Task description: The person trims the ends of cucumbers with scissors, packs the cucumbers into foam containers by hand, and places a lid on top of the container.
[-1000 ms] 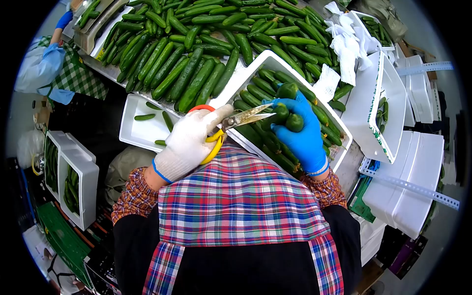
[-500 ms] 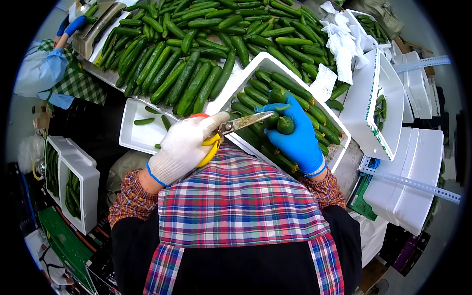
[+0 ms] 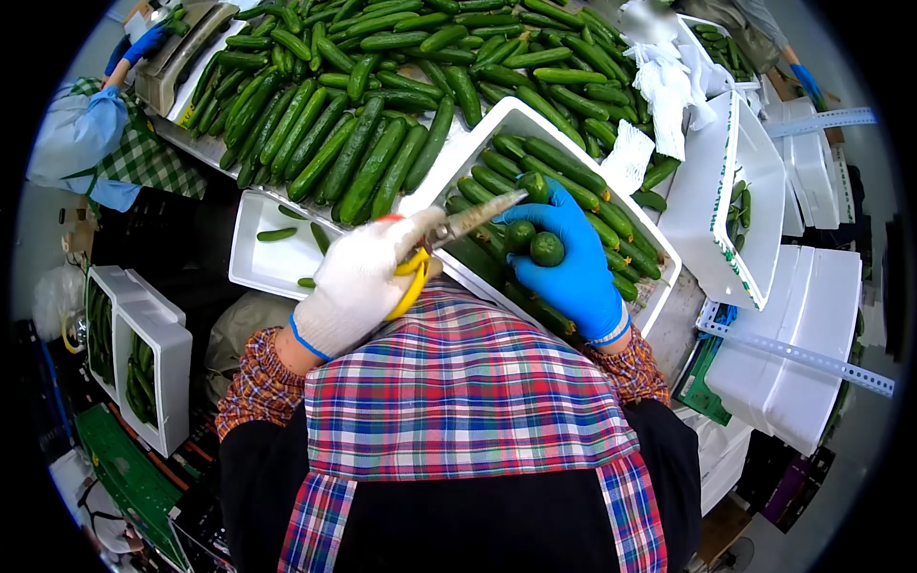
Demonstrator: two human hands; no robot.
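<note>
My left hand (image 3: 358, 272), in a white knit glove, grips the yellow-handled scissors (image 3: 415, 277). Their blades point right and end near the cucumbers in my other hand. My right hand (image 3: 573, 263), in a blue glove, is closed round several cucumbers (image 3: 546, 249), whose round ends face me. Both hands are above the near side of a white foam box (image 3: 666, 304) that holds rows of cucumbers (image 3: 564, 169). Behind the box, a large pile of cucumbers (image 3: 330, 153) covers the metal table.
A shallow white tray (image 3: 250, 250) with a few cucumbers lies left of the box. More foam boxes stand at left (image 3: 174, 382) and right (image 3: 764, 215). White netting (image 3: 664, 91) lies at the back right. A co-worker's blue-gloved hand (image 3: 148, 43) is at upper left, another person's (image 3: 807, 81) at upper right.
The scissor blades have tilted upward and come off the cucumber stem between them. My right hand has turned the held cucumbers slightly. A person's arm has appeared at upper right.
</note>
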